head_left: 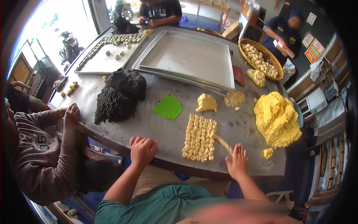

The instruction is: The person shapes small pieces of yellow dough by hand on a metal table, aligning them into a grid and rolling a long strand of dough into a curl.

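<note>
My right hand point(237, 161) lies flat with its fingers stretched out over the near end of a thin rope of yellow dough point(223, 143). The rope's other end touches a block of small dough balls point(199, 138), set side by side in rows on the metal table. My left hand point(142, 151) is over the table's near edge, left of the rows, fingers loosely bent and apart. Nothing shows in it. Beyond the rows sits a lump of pale dough point(206, 102), and a green plastic scraper point(167, 106) lies to its left.
A large yellow dough mound point(276, 119) stands at right, a dark crumbly mass point(121, 95) at left. Farther back are an empty metal tray point(186, 56), a tray of greenish balls point(108, 56) and a basket of pale balls point(261, 59). People are at the left, far side and far right.
</note>
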